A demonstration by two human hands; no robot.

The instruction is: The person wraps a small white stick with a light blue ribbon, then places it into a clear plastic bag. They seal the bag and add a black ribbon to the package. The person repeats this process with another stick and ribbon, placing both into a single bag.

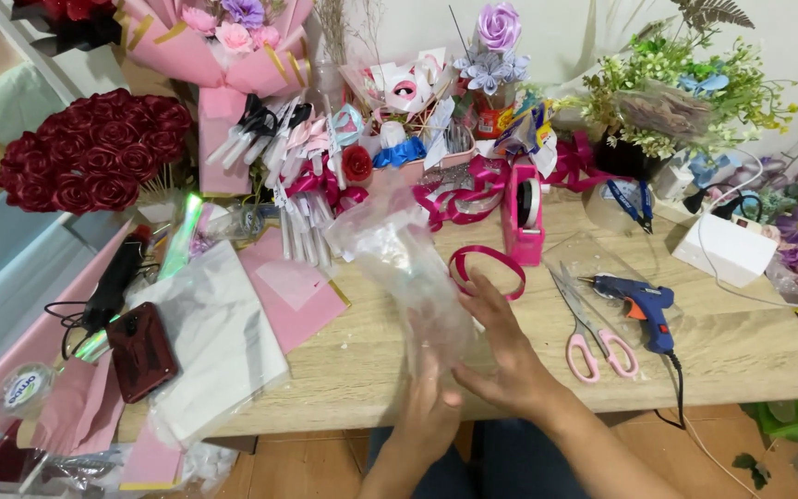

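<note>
Cellophane wrap (397, 263), clear and crinkled, is rising over the front middle of a pale wood-grain table (750, 346), gripped at its lower end by both hands. The left hand (429, 416) is closing on the wrap's bottom from underneath, while the right hand (501, 356) is pressing its fingers against the wrap's right side; the 2 hands are sitting close together, almost touching. Just beyond the right hand, a loop of magenta ribbon (487, 268) is lying flat on the wood. To the right, pink-handled scissors (593, 337) are resting beside a blue glue gun (644, 310), whose black cord is trailing off the front edge. A pink tape dispenser (524, 217) is standing behind the ribbon. On the left, white paper sheets (219, 337) and pink paper sheets (293, 286) are overlapping, with a dark red phone (140, 351) lying on them. A bouquet of red roses (94, 152) is leaning at the far left, and greenery with small flowers (685, 92) is crowding the back right against a white wall (565, 28). A white box (727, 248) is sitting near the right edge.
</note>
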